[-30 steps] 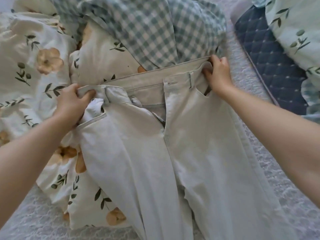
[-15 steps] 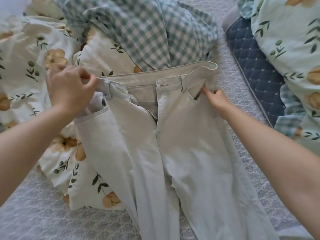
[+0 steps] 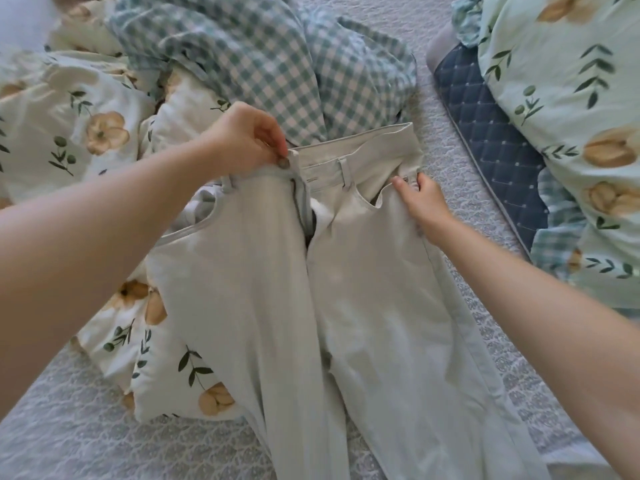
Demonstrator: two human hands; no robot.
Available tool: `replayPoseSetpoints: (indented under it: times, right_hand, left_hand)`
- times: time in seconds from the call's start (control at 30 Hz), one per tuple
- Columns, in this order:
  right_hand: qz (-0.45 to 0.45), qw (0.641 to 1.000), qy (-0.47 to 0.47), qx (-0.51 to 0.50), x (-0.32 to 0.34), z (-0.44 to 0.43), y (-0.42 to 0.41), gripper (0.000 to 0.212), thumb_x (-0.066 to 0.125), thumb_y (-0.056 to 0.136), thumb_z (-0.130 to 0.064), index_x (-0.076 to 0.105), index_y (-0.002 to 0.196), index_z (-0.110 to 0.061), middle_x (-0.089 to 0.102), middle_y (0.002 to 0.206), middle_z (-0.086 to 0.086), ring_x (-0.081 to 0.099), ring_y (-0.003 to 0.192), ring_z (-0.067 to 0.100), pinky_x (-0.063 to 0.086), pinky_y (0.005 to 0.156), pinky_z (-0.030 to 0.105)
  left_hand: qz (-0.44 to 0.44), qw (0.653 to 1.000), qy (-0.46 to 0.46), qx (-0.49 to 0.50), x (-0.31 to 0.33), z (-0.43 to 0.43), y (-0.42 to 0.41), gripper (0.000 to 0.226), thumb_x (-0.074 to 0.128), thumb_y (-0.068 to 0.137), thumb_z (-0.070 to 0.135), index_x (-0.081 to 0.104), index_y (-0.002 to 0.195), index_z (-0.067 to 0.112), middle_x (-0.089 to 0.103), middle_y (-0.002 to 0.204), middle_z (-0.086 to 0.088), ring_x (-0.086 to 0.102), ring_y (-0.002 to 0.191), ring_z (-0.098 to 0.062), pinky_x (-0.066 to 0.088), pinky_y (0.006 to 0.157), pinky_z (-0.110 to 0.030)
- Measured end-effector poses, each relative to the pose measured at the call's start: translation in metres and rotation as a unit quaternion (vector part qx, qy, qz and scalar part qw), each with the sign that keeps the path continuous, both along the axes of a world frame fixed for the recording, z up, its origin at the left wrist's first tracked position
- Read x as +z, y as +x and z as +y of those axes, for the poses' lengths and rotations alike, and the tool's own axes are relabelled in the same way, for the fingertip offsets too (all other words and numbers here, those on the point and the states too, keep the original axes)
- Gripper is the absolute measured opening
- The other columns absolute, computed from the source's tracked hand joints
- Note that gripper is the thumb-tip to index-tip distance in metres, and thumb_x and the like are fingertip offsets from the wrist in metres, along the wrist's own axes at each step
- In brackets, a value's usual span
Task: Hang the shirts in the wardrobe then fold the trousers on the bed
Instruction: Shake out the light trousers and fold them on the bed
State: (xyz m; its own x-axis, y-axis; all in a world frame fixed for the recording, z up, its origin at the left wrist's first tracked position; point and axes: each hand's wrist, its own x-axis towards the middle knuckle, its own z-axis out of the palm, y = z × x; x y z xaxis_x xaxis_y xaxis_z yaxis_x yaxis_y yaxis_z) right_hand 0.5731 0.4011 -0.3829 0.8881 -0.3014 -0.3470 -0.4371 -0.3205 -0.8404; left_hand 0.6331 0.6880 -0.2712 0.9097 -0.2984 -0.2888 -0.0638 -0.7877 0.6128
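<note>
bright, soft, even daylight; shadows are faint. the pale trousers (image 3: 381,289) look slightly washed out. wide-angle bending and softness at the edges.

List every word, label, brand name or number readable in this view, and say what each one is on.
No readable text: none in this view.
Small round metal button on the waistband of the pale beige cotton trousers, beside the left hand: any embossing is too blurred to read.
Cream floral duvet and green-and-white checked fabric: patterns only, no lettering.
</note>
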Motion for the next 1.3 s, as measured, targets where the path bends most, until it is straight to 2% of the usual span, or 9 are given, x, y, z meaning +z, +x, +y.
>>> replayPoseSetpoints:
  times: [0.13, 0.27, 0.4, 0.5, 0.73, 0.83, 1.0, 1.17, 1.3]
  right_hand:
    - [-0.010, 1.000, -0.023, -0.005, 0.002, -0.002, -0.005, 0.011, 0.053, 0.097, -0.023, 0.053, 0.088, -0.017, 0.048, 0.080, -0.005, 0.046, 0.070, 0.008, 0.036, 0.066, 0.022]
    - [-0.044, 0.994, -0.103, 0.013, 0.013, 0.003, -0.019, 0.025, 0.054, 0.095, -0.020, 0.054, 0.115, -0.005, 0.055, 0.096, 0.001, 0.052, 0.091, 0.019, 0.037, 0.076, 0.027]
    - [-0.147, 0.974, -0.163, 0.061, 0.036, 0.027, -0.043, 0.016, 0.054, 0.095, -0.017, 0.055, 0.107, -0.007, 0.055, 0.090, 0.001, 0.051, 0.081, 0.017, 0.034, 0.071, 0.027]
    - [-0.213, 0.953, -0.189, 0.099, 0.058, 0.057, -0.064, 0.017, 0.056, 0.095, -0.015, 0.058, 0.108, -0.005, 0.056, 0.096, 0.004, 0.049, 0.085, 0.014, 0.029, 0.073, 0.018]
    - [-0.237, 0.948, -0.165, 0.135, 0.110, 0.169, -0.111, 0.026, 0.053, 0.097, -0.013, 0.062, 0.120, -0.005, 0.056, 0.105, 0.012, 0.058, 0.089, 0.023, 0.041, 0.078, 0.024]
    - [-0.198, 0.953, -0.168, 0.157, 0.106, 0.228, -0.133, 0.034, 0.052, 0.098, -0.009, 0.055, 0.131, -0.010, 0.052, 0.108, 0.010, 0.060, 0.087, 0.029, 0.051, 0.078, 0.038]
    - [-0.179, 0.951, -0.192, 0.163, 0.097, 0.296, -0.148, 0.047, 0.057, 0.093, -0.004, 0.047, 0.139, -0.009, 0.049, 0.109, 0.014, 0.055, 0.092, 0.032, 0.052, 0.080, 0.041]
    - [-0.101, 0.959, -0.207, 0.167, 0.088, 0.294, -0.178, 0.056, 0.056, 0.094, -0.022, 0.033, 0.145, -0.017, 0.053, 0.129, 0.008, 0.051, 0.113, 0.028, 0.047, 0.088, 0.041]
    - [0.030, 0.947, -0.278, 0.156, 0.055, 0.238, -0.245, 0.029, 0.053, 0.093, -0.042, 0.049, 0.111, -0.019, 0.062, 0.102, 0.000, 0.059, 0.093, 0.026, 0.043, 0.069, 0.035]
  left_hand:
    - [-0.139, 0.962, 0.227, -0.064, -0.032, -0.007, -0.013, 0.029, 0.061, 0.093, 0.010, 0.071, 0.117, 0.022, 0.063, 0.129, 0.001, 0.045, 0.118, -0.025, 0.029, 0.101, -0.041]
    - [-0.216, 0.973, 0.080, 0.001, -0.042, -0.027, -0.058, 0.024, 0.058, 0.091, 0.006, 0.073, 0.108, 0.014, 0.061, 0.115, -0.005, 0.050, 0.108, -0.027, 0.036, 0.094, -0.037]
    - [0.032, 0.993, -0.055, 0.095, -0.043, -0.041, -0.097, 0.023, 0.056, 0.097, 0.020, 0.070, 0.115, 0.015, 0.066, 0.104, -0.001, 0.061, 0.092, -0.019, 0.046, 0.082, -0.026]
    - [0.206, 0.935, -0.219, 0.186, -0.031, -0.035, -0.109, 0.035, 0.052, 0.101, 0.034, 0.059, 0.130, 0.015, 0.066, 0.119, -0.004, 0.068, 0.099, -0.020, 0.053, 0.090, -0.032]
    - [0.263, 0.804, -0.425, 0.321, 0.014, 0.024, -0.116, 0.055, 0.046, 0.096, 0.058, 0.060, 0.120, 0.010, 0.071, 0.112, -0.009, 0.072, 0.097, -0.026, 0.056, 0.088, -0.041]
    - [0.251, 0.832, -0.396, 0.296, 0.025, 0.059, -0.119, 0.052, 0.063, 0.087, 0.052, 0.065, 0.115, 0.008, 0.071, 0.101, -0.009, 0.071, 0.089, -0.026, 0.059, 0.082, -0.039]
    - [0.103, 0.895, -0.296, 0.319, 0.020, 0.098, -0.129, 0.012, 0.066, 0.086, -0.003, 0.067, 0.088, 0.008, 0.069, 0.086, -0.011, 0.072, 0.075, -0.023, 0.061, 0.069, -0.034]
    - [0.091, 0.892, -0.265, 0.356, -0.009, 0.132, -0.114, 0.018, 0.062, 0.088, -0.004, 0.065, 0.083, 0.013, 0.064, 0.087, -0.005, 0.066, 0.100, -0.034, 0.059, 0.076, -0.042]
    - [0.100, 0.887, -0.268, 0.363, -0.026, 0.126, -0.107, 0.015, 0.064, 0.091, 0.002, 0.064, 0.102, 0.012, 0.063, 0.091, -0.002, 0.065, 0.101, -0.029, 0.058, 0.080, -0.038]
